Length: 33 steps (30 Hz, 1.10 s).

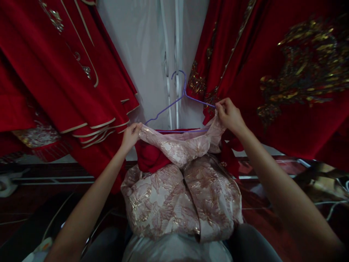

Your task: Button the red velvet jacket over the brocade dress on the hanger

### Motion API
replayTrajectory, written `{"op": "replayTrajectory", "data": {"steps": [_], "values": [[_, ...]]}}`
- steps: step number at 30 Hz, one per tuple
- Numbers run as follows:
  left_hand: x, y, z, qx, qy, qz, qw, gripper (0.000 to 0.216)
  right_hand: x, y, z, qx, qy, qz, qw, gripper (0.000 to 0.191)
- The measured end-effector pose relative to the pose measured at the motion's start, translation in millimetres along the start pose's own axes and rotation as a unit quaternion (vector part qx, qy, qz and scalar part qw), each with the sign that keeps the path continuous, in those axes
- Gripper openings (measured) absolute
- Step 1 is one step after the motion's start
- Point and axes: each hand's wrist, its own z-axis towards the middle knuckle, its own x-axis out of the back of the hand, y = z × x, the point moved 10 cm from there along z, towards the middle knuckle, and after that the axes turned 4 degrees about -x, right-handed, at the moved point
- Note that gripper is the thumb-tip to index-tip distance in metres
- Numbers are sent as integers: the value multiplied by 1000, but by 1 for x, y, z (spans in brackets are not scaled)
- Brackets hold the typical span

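Note:
A pink brocade garment (180, 196) with a shiny floral pattern lies bunched over my lap. Its upper edge is stretched between my two hands. At the left, my left hand (132, 136) pinches one end of that edge by the hanger's lower corner. Higher up at the right, my right hand (229, 112) pinches the other end against the hanger's arm. The purple hanger (184, 92) stands upright behind the edge, hook on top, its lower bar partly covered by the cloth. Some red fabric (152, 156) shows beneath the edge on the left.
Red garments with pale piping (109, 65) hang at the left. Others with gold embroidery (302, 65) hang at the right. Between them is a pale grey panel (136, 47) with vertical seams. A white rail (68, 179) runs low at the left, above a dark red floor.

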Motion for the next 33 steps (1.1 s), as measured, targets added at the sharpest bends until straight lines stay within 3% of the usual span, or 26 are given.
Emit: {"op": "replayTrajectory", "data": {"steps": [4, 9, 15, 19, 23, 26, 28, 31, 33], "values": [[-2, -52, -17, 87, -5, -42, 995, 41, -3, -2, -2, -4, -4, -4, 1000, 22], [-7, -59, -19, 88, -10, -62, 994, 45, -4, -1, -2, -8, -10, -1, 1000, 22], [-3, -41, -10, 52, 3, -56, 997, 42, -2, -3, -2, -2, -14, -2, 1000, 26], [-13, -9, 12, 6, -8, -53, 999, 41, -8, -2, -4, -4, -37, 11, 999, 26], [-43, 42, 34, -69, -80, -44, 993, 43, -6, 1, -3, -12, -29, 15, 999, 27], [-55, 53, 39, -79, -127, -61, 987, 45, -3, 3, -2, -12, -22, 22, 999, 28], [-51, 35, 40, -33, -119, -110, 986, 47, -5, 1, -3, -6, -27, 31, 999, 28], [-41, -20, 33, 77, -68, -175, 979, 48, -7, 1, -4, -7, -31, 43, 999, 26], [-41, -58, 22, 140, -74, -130, 979, 38, -8, 1, -4, -15, -33, 45, 998, 25]]}}
